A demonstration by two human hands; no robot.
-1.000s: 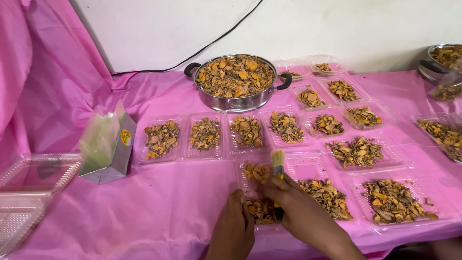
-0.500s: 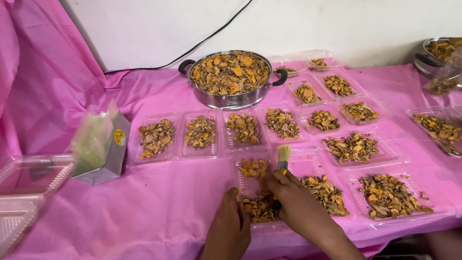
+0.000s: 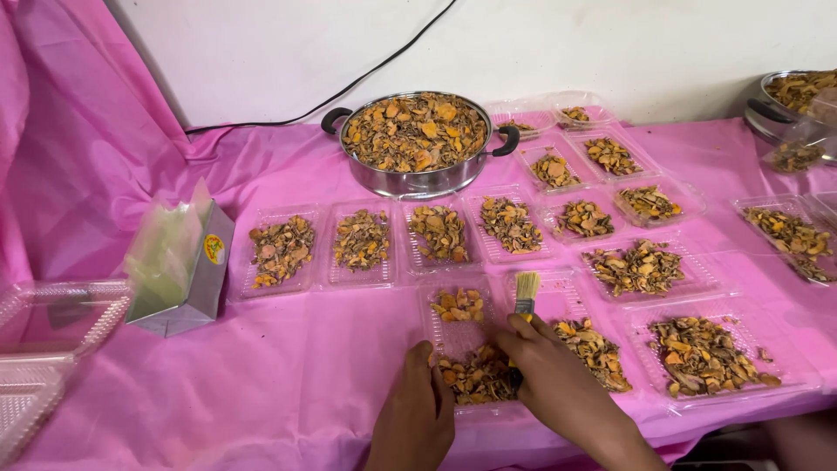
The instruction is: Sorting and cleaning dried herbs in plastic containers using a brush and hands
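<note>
Head view: my right hand (image 3: pixel 558 384) now grips the brush (image 3: pixel 525 296) lower over the clear tray (image 3: pixel 466 349) (chips half swept); left hand (image 3: pixel 418 410) steadies its edge, holding nothing.

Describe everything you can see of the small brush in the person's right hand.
The brush is a small flat paintbrush with pale, straw-coloured bristles and a dark blue band beneath them. Its handle is mostly hidden inside the right hand, which grips it below the band. It stands nearly upright, bristles pointing up and away from the person. It is held above a clear plastic tray of yellow-brown dried pieces on the pink tablecloth. The bristles touch nothing.
</note>
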